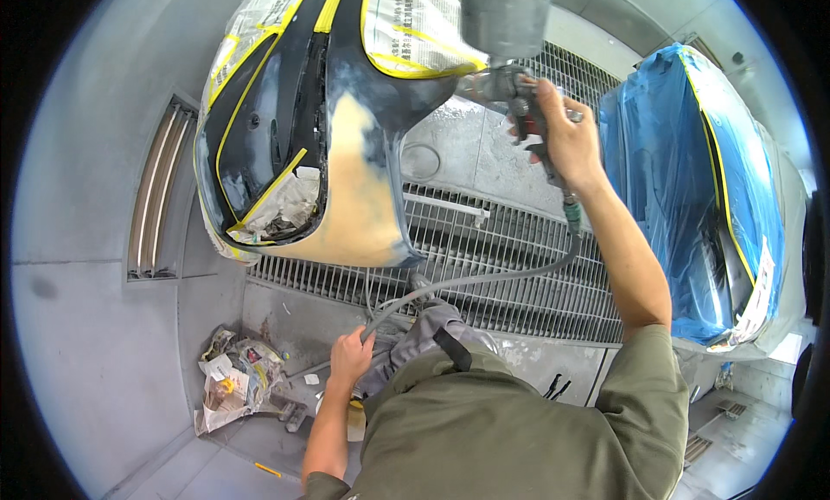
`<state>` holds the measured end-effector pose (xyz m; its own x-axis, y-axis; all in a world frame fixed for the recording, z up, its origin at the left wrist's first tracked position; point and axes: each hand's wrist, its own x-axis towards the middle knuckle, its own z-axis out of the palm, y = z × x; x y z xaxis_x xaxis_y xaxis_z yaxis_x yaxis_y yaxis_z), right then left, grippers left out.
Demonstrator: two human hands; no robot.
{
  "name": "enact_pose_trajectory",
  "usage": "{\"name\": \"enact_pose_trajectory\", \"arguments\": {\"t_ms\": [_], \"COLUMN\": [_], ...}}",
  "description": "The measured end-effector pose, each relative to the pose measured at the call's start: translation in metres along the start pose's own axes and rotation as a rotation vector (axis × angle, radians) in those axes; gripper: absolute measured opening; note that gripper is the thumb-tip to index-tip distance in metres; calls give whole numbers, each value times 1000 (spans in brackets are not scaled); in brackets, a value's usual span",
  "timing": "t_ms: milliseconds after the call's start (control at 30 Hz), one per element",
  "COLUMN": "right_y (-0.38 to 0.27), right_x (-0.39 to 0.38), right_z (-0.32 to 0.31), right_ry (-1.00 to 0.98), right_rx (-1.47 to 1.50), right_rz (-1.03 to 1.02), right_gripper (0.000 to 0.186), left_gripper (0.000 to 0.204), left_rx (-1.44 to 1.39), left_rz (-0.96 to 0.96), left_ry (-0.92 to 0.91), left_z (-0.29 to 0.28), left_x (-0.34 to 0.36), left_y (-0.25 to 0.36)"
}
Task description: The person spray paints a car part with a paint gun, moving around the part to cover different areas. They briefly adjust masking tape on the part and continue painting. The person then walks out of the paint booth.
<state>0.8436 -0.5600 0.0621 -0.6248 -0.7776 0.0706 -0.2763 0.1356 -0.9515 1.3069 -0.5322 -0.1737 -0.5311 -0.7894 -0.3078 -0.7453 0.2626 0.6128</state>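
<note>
My right hand (568, 133) is raised and closed around the handle of a spray gun (521, 98). A grey cup (506, 18) sits on top of the gun, smeared by motion. From a green fitting (572, 213) below the handle, a grey air hose (493, 279) curves down to my left hand (351, 355), whose fingers wrap round it near my waist. Left of the gun stands a dark car body (372, 42) with a sanded beige patch (353, 184) on its panel. The gun's front end is blurred beside that panel. Newspaper (415, 20) and yellow tape (432, 71) mask parts of the car.
A second car (661, 189), wrapped in blue film, stands on the right. Metal floor grating (510, 301) runs under me. Crumpled masking paper (242, 379) lies at the lower left, near a yellow stick-like item (268, 470). A wall lamp (162, 189) is on the left.
</note>
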Motion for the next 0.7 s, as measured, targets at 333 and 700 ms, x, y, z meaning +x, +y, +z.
{"name": "enact_pose_trajectory", "arguments": {"t_ms": [333,700], "right_y": [-60,-176], "right_x": [21,83], "right_z": [47,195], "right_ry": [-9,101], "right_rx": [-191,-424], "right_rz": [173,134], "right_gripper": [61,64], "left_gripper": [19,28], "left_rx": [-42,-210], "left_rz": [166,458], "left_ry": [-79,-271], "left_z": [-29,-127], "left_x": [30,87], "left_y": [-24,-112]}}
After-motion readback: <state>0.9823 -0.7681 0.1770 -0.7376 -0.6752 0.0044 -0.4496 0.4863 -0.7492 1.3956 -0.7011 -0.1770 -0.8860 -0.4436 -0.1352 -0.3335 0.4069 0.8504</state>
